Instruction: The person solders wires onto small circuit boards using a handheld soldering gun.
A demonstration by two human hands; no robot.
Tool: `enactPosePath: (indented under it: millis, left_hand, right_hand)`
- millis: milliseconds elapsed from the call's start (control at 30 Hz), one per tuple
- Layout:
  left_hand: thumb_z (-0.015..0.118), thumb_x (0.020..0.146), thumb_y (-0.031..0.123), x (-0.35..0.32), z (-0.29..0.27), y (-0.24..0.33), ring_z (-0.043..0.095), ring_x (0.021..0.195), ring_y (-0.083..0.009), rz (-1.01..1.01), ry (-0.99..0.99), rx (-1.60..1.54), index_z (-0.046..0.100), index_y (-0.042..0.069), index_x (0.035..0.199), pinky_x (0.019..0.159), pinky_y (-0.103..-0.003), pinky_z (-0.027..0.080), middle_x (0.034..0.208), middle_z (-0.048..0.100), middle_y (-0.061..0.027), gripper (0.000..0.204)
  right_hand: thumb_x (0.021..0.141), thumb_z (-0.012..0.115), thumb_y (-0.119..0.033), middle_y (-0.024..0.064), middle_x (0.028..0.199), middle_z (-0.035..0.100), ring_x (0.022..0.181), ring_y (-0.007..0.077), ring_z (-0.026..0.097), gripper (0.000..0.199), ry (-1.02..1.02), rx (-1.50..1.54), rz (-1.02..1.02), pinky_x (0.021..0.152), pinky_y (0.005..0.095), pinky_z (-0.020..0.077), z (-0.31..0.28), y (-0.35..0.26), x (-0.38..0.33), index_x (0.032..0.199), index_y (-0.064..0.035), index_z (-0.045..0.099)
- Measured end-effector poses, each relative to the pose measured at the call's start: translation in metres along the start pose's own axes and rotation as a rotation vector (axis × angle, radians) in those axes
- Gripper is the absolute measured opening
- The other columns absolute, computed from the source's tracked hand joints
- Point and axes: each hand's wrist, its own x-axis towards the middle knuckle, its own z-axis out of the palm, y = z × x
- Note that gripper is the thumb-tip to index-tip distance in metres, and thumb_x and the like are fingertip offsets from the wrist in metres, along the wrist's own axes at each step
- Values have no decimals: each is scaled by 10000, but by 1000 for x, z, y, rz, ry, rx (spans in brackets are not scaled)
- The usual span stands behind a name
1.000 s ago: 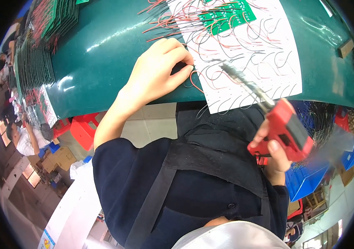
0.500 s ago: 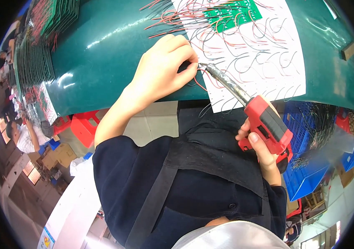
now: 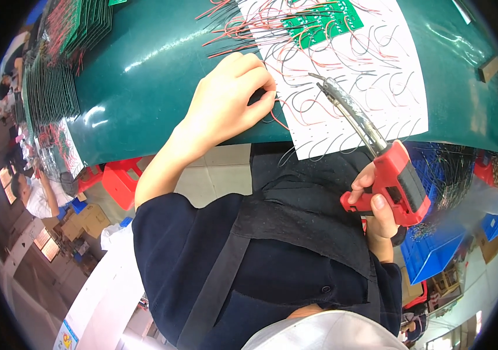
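My right hand point(image 3: 382, 213) is wrapped round the handle of a red-and-black soldering gun point(image 3: 393, 166), whose metal barrel slants up and left. The gun's tip is over a white sheet point(image 3: 417, 96), apart from my left hand. At the sheet's left edge my left hand point(image 3: 231, 96) is closed in a pinch on a thin red wire point(image 3: 280, 121), which curves down from the fingertips. Rows of short red and black wires lie across the sheet. On its far part rests a green circuit board point(image 3: 351, 16) with red and black wires attached.
The work surface is a green tabletop point(image 3: 144, 99). At the far left stand stacked green boards point(image 3: 53, 96) with wires. Below the table are a red stool point(image 3: 121, 181) on the left and a blue crate point(image 3: 430, 256) on the right. A small wooden block point(image 3: 489, 70) sits far right.
The soldering gun in my right hand has moved right, its tip drawing away from my left fingertips. My left hand has barely moved and keeps its pinch.
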Motion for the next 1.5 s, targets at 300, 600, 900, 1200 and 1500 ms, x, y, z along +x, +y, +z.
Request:
enactPosePath:
  millis: [300,600,900,1200,1500]
  left_hand:
    - [654,765,77,11,-14,1,581,759,-212,-8,-79,-39,632,45,837,638,-298,469,833,577,-64,82]
    - [631,788,158,44,-4,-24,579,792,-235,-25,69,178,604,80,787,683,-349,489,791,548,-56,82]
    - [645,801,74,34,-34,-3,596,668,-145,42,88,273,619,58,895,613,-261,483,773,622,-49,99]
    - [674,807,76,-9,-36,-6,586,749,-97,-322,-93,-768,661,19,923,681,-221,464,872,643,-29,130]
    - [688,733,40,9,-18,-8,449,622,-68,-331,-170,-356,652,16,800,570,-206,367,742,551,12,79]
  right_hand:
    - [758,584,-256,148,757,546,527,167,538,329,40,10,-72,515,250,445,-6,2,-1,888,42,534]
    - [763,589,-240,156,761,545,523,171,536,335,40,26,-93,501,250,454,-7,4,-5,913,52,526]
    - [764,595,-239,160,765,548,515,171,534,353,45,33,-91,494,248,458,-10,3,-4,931,63,522]
    - [768,615,-231,161,808,560,589,179,555,451,-41,55,-31,515,254,478,-5,6,-2,1069,82,492]
    - [767,649,-207,124,873,565,755,192,583,607,-147,55,59,583,286,538,1,14,4,1240,49,369]
